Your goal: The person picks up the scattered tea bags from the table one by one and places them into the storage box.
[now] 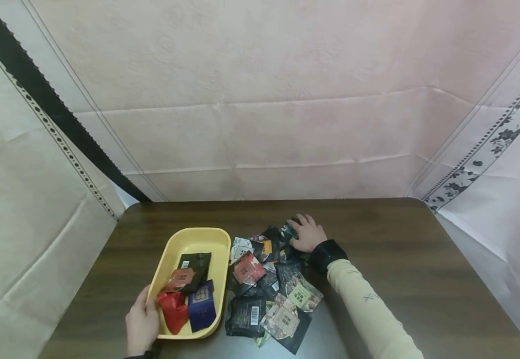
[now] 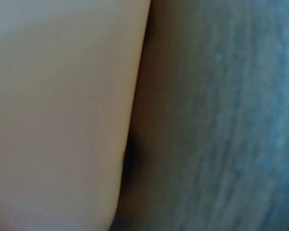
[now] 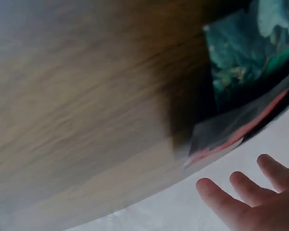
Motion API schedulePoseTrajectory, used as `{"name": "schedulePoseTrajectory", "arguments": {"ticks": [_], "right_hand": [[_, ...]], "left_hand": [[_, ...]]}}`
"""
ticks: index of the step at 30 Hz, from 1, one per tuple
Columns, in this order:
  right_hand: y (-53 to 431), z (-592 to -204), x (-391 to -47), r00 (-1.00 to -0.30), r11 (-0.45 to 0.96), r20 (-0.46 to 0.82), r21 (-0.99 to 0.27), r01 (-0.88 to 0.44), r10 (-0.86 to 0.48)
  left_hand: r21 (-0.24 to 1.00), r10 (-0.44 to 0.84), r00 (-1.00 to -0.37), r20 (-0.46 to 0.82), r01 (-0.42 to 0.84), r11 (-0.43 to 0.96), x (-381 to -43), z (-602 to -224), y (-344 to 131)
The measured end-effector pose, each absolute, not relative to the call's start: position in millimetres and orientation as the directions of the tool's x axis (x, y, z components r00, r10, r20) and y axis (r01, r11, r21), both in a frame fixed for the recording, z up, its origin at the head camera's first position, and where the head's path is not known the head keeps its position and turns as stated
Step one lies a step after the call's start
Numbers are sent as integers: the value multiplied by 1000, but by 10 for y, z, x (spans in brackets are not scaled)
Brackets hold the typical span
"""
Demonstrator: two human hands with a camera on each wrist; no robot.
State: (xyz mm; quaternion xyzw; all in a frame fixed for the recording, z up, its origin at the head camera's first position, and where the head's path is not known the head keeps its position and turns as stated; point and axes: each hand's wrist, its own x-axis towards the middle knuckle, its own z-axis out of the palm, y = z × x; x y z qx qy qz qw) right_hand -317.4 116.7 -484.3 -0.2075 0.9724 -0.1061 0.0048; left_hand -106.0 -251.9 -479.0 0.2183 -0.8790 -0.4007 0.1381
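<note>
A yellow plastic tray [image 1: 176, 244] stands left of centre on the table in the head view. My left hand [image 1: 142, 321] grips its left rim near the front corner; the left wrist view shows only a blurred pale wall [image 2: 62, 120]. Inside lie a black packet with a red label [image 1: 188, 274], a red packet [image 1: 173, 311] and a dark blue packet [image 1: 202, 306]. My right hand [image 1: 306, 233] reaches over the far right of a pile of packets. In the right wrist view its fingers [image 3: 219, 197] are spread, near a green-printed packet [image 3: 245, 57].
Right of the tray, the pile holds several dark packets, among them a red-labelled one [image 1: 248, 269], a black one with a barcode [image 1: 245, 316] and one with a pale label [image 1: 284, 320]. Brown wood covers the table [image 1: 399, 279]; pale cloth [image 1: 286, 99] hangs behind it.
</note>
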Motion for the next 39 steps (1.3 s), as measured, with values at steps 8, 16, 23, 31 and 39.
{"name": "schedulePoseTrajectory", "arguments": {"ticks": [8, 16, 23, 31, 39], "right_hand": [[1258, -4954, -3261, -867, 857, -103, -244, -454, -488], [1354, -4935, -3220, -900, 889, -45, -183, -420, -434], [1296, -4849, -3173, -914, 904, 10, -141, -404, -407], [1239, -4912, -3172, -915, 901, 88, -160, -404, -394], [1233, -4964, -3217, -906, 884, 207, -221, -411, -369]], "left_hand": [[757, -461, -885, 68, -255, 601, -1019, -4789, -2472], [754, -471, -877, 97, -244, 610, -1020, -4779, -2515], [759, -467, -880, 81, -250, 602, -1040, -4779, -2536], [760, -476, -877, 62, -267, 592, -1063, -4794, -2551], [761, -470, -881, 54, -269, 591, -1071, -4795, -2556]]}}
